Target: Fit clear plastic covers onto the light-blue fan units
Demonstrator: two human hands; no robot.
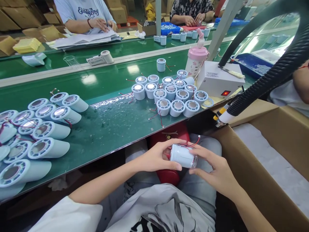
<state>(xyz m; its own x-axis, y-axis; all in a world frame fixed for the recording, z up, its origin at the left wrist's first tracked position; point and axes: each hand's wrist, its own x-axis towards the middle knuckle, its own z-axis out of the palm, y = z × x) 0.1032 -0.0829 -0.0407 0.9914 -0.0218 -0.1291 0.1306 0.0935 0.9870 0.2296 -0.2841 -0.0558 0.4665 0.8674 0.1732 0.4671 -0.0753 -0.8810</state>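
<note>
We hold a pale blue cylindrical housing (181, 155) on its side above our lap, below the edge of the green table (106, 129); thin red wires (194, 143) trail from its top. To our right a large cardboard box (285, 135) holds white sheet padding (270, 161). Our left hand (158, 156) clasps the housing's left end, thumb underneath, while our right hand (214, 170) closes its fingers around the right end.

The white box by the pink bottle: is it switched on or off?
On: the switch on the white box glows red.
</note>
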